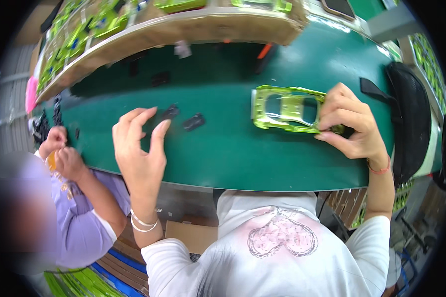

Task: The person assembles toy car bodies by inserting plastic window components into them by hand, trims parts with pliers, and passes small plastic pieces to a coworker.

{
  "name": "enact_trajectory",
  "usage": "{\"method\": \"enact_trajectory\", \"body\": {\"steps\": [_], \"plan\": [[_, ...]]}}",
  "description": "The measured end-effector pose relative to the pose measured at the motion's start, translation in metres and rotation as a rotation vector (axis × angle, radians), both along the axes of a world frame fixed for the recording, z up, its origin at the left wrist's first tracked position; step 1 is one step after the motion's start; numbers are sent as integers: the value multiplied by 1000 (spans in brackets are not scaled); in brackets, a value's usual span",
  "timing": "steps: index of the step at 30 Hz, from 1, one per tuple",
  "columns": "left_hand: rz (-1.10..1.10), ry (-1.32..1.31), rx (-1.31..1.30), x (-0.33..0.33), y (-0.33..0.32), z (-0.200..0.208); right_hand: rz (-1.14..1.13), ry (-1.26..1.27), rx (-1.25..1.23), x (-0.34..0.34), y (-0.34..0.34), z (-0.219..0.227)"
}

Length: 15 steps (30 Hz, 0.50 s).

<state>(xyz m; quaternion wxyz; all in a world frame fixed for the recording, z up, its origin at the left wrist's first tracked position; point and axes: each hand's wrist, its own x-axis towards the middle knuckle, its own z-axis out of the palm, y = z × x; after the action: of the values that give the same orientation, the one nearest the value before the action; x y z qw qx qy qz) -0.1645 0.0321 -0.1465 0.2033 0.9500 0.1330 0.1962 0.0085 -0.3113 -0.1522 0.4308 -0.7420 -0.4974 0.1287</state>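
Note:
My right hand grips the right end of a lime-green plastic toy car body shell, thumb below and fingers above. The shell has open window holes, and its left end rests on or just over the green table; I cannot tell which. My left hand is raised over the table with thumb and fingers apart, holding nothing. Just beyond its fingertips lies a small black part. A second small black part lies to the right of it, between my two hands.
A long cardboard box with green shells spans the far side. Near it lie an orange-and-black tool and dark pieces on the green table. A black bag sits at right. At left, a co-worker's hands handle something small.

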Motion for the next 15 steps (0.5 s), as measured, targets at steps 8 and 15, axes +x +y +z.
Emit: {"method": "enact_trajectory", "body": {"steps": [8, 15], "plan": [[74, 103, -409, 3, 1, 3, -11, -243, 59, 0, 5, -8], [-522, -35, -114, 47, -66, 50, -47, -488, 95, -10, 11, -16]]}}
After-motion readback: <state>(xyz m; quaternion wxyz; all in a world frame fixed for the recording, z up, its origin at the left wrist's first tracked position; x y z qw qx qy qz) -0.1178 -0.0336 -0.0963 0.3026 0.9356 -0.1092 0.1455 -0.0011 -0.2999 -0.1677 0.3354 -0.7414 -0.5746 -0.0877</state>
